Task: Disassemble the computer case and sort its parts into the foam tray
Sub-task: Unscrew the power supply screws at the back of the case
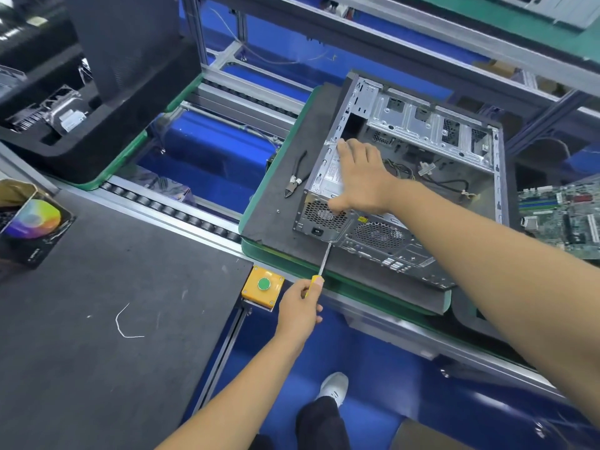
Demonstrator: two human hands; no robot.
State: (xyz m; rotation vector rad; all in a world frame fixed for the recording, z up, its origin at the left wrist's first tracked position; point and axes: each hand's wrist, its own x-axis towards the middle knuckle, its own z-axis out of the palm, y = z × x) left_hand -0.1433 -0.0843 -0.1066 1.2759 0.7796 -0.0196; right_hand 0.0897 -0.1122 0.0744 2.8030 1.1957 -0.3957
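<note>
The open computer case [418, 177] lies on its side on a dark mat [279, 196] at the right end of the bench, its back panel facing the person. The right hand [360, 177] lies flat on the power supply [324, 190] at the case's near left corner, fingers [344, 147] straight and spread, holding nothing. The left hand [300, 306] grips the yellow handle of a screwdriver [319, 271], fingers curled round it; the shaft runs up to the back panel's lower edge, just beneath the power supply's fan grille.

A pair of cutters [297, 177] lies on the mat just left of the case, and a small screw [278, 210] sits near the mat's front left corner. A circuit board [561, 216] lies to the right of the case. The black foam tray [81, 118] sits at the far left, well apart from the case, with metal parts in its pockets. A yellow box with a green button [263, 284] stands at the bench's front edge beside the left hand. A bit of white wire [125, 323] lies on the grey surface at near left.
</note>
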